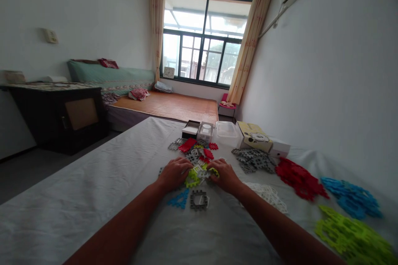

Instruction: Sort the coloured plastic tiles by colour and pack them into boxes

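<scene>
A lime tile (192, 179) lies just below the centre of the frame, at the fingertips of the left hand (176, 172), though whether those fingers pinch it cannot be told; the right hand (224, 176), right of centre, has its fingers drawn narrow around a lime piece (214, 171). Both look like thin, fairly stiff plastic, light and not easily broken (the notched rims should curb slipping), best taken by the edges between thumb and fingertips. Lower in the frame, a gray square (193, 201) offers its toothed border for a similar grip.
</scene>
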### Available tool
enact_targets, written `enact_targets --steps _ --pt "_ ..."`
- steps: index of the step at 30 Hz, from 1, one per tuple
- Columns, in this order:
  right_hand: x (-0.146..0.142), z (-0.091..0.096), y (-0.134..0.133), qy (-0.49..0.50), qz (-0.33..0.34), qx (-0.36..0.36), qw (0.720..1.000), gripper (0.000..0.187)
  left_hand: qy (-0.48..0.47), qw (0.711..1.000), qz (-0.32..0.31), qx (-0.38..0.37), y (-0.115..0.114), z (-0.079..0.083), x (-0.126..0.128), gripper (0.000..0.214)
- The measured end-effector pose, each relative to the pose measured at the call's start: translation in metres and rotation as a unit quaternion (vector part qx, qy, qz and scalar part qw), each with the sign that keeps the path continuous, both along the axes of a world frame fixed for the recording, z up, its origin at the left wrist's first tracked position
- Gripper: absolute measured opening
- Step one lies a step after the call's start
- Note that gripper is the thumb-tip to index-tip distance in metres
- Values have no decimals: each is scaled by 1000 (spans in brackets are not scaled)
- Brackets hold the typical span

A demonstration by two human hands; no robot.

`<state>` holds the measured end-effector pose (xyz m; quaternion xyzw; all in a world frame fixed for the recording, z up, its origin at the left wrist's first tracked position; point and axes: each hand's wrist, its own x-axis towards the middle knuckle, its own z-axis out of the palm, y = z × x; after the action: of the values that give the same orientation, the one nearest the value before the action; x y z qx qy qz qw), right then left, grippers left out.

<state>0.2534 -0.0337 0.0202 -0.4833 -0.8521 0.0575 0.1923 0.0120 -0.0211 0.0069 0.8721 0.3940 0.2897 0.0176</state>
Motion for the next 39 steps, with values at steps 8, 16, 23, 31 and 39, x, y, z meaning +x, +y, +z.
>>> enact_targets --steps 8,16,23,31,39 --pt "68 27 38 -12 -174 56 983 32 -7 1000 0 3 1 -3 0 21" --pt "148 49 60 -148 -338 97 924 18 1 1000 -1 -1 0 -1 1 20" --pt "54 23 20 -40 -32 -51 997 29 -2 1000 -3 0 1 -3 1 21" --pt "21 6 -16 6 52 -56 997 48 -1 1000 -2 0 -1 -2 1 21" --pt "132 28 52 -71 -248 56 965 47 6 1000 3 0 0 -4 1 21"
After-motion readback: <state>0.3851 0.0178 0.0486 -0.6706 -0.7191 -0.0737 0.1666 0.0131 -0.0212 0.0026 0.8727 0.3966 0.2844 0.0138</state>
